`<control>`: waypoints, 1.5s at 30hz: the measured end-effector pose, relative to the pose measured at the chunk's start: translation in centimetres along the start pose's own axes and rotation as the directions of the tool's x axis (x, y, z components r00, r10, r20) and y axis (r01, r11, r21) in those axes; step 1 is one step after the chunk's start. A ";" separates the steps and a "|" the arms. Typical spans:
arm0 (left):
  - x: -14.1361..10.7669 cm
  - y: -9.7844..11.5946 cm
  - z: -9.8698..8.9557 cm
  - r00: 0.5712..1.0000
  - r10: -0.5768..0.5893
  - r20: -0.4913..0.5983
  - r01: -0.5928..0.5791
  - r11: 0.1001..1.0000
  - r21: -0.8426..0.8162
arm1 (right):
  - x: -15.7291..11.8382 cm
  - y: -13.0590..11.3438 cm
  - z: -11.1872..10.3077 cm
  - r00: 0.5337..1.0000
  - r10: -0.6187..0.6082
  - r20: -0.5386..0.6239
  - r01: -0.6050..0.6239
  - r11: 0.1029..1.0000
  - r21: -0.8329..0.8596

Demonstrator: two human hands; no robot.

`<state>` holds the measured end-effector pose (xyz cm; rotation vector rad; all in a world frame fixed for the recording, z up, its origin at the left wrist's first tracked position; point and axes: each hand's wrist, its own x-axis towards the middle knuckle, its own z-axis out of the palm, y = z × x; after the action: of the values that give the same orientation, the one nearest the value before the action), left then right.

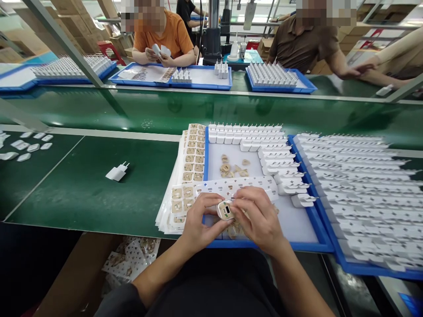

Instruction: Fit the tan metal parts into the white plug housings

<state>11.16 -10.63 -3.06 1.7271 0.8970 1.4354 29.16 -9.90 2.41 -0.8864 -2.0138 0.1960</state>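
white adapter (225, 210) | left hand (198, 221): pinching its side | right hand (259, 218): pinching at its rim

Just beyond the far edge of the green belt (185, 105), a person in an orange shirt (173, 35) is behind blue trays (201, 86). Farther right along that edge, a person in a brown shirt (306, 44) is beside a separate tray (280, 90) bearing rows of white plugs (272, 75). Cardboard boxes (77, 26) are stacked at back left, near a red stool (112, 52).
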 end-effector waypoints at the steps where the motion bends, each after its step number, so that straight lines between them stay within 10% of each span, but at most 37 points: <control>1: -0.1 -0.1 -0.1 0.998 -0.064 0.004 0.064 0.998 -0.026 | -0.3 -0.2 0.0 0.999 -0.035 -0.007 0.036 0.999 0.009; 6: 0.0 -1.0 -2.0 0.950 -0.293 -0.110 0.292 0.956 -0.020 | -2.4 0.2 -1.4 0.993 0.103 0.061 -0.114 0.969 0.221; 11: 1.5 -2.6 -8.5 0.929 -0.195 -0.316 0.287 0.917 0.278 | -5.7 5.7 -3.8 0.936 0.247 0.252 -0.226 0.968 -0.111; 17: 1.6 -5.3 -18.1 0.832 -0.086 -0.547 0.533 0.394 0.749 | -8.5 11.7 -5.2 0.876 0.269 0.400 -0.193 0.956 -0.221; 25: -0.3 -7.7 -24.1 0.735 -0.078 -0.673 0.676 0.163 0.719 | -5.3 9.2 -5.2 0.896 0.371 0.245 -0.281 0.899 -0.335; 28: 0.3 -7.8 -23.4 0.758 -0.044 -0.650 0.648 0.151 0.746 | -3.0 8.2 -3.7 0.916 0.299 0.266 -0.195 0.914 -0.357; 33: 2.9 -6.3 -17.3 0.962 -0.208 -0.175 0.267 0.596 0.758 | 2.1 6.9 1.5 0.813 0.233 0.533 -0.100 0.959 -0.266; 38: 3.5 -5.7 -12.3 0.969 -0.243 -0.052 0.218 0.730 0.648 | 4.7 6.8 6.9 0.782 0.224 0.582 -0.126 0.971 -0.203; 45: 2.6 -5.4 -12.0 0.942 -0.333 -0.050 0.321 0.844 0.429 | 4.5 7.2 6.9 0.831 0.159 0.533 -0.143 0.987 -0.072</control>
<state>-0.69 -4.56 -4.81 1.7811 1.5064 1.0323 25.84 -0.31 -1.83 -1.1001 -2.4658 0.5607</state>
